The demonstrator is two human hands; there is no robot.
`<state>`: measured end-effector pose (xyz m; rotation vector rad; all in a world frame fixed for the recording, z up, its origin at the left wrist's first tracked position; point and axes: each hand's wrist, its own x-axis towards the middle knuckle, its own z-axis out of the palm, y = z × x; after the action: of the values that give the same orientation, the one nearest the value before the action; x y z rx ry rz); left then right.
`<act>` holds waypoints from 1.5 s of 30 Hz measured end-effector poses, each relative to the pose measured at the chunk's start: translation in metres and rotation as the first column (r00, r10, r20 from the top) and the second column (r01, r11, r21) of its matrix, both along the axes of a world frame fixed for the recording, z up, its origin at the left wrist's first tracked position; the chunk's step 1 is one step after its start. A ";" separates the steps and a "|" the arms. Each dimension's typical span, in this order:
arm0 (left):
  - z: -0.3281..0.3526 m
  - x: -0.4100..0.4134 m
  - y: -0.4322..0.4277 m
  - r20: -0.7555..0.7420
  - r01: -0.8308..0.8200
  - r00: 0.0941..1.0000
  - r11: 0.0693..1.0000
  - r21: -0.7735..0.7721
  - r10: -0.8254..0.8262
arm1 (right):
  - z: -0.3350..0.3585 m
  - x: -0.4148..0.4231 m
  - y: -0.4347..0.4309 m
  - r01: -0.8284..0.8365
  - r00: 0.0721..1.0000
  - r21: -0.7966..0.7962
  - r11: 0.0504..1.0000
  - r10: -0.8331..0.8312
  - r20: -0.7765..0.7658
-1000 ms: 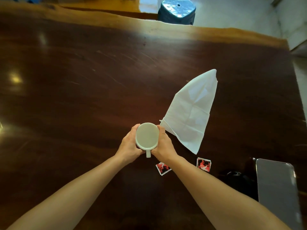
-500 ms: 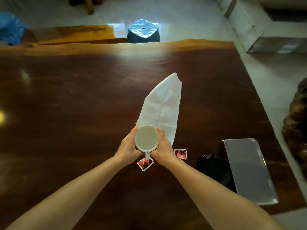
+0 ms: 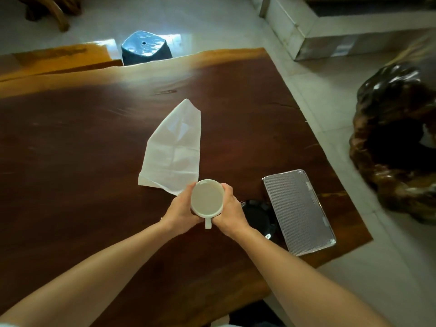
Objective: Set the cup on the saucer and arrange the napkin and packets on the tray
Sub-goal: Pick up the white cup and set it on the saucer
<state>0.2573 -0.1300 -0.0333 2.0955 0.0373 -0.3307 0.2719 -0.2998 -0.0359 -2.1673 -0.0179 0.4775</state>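
We see both arms extended, the left hand (image 3: 180, 212) and right hand (image 3: 230, 212) wrapped around the cup (image 3: 207, 199), its handle toward us. Relative to the cup: napkin (image 3: 175, 149) behind, saucer (image 3: 258, 217) just right, tray (image 3: 298, 211) farther right.

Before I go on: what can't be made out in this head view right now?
- The packets: none in view; possibly behind the hands and cup.
- Saucer: its left part is covered by the right hand; dark on dark wood, so its rim is hard to trace.
- Cup's underside and side walls: hidden by the left hand and right hand.
- Napkin: near corner covered by the cup.
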 end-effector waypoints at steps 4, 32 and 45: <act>-0.004 0.002 -0.035 -0.001 0.056 0.998 0.998 0.021 -0.056 | -0.005 -0.003 -0.035 0.039 0.999 -0.025 0.999 -0.040 -0.019; -0.076 -0.021 -0.173 -0.133 -0.106 0.985 0.992 0.069 0.114 | -0.073 0.001 -0.172 -0.160 0.979 -0.098 0.982 0.146 -0.140; -0.084 -0.025 -0.177 -0.128 -0.085 0.987 0.990 0.116 0.099 | -0.076 -0.001 -0.175 -0.151 0.979 -0.090 0.984 0.136 -0.151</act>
<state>0.2319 -0.3067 -0.1169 2.1696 0.2364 -0.4209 0.2711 -0.4751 -0.1121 -2.2341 -0.0726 0.7319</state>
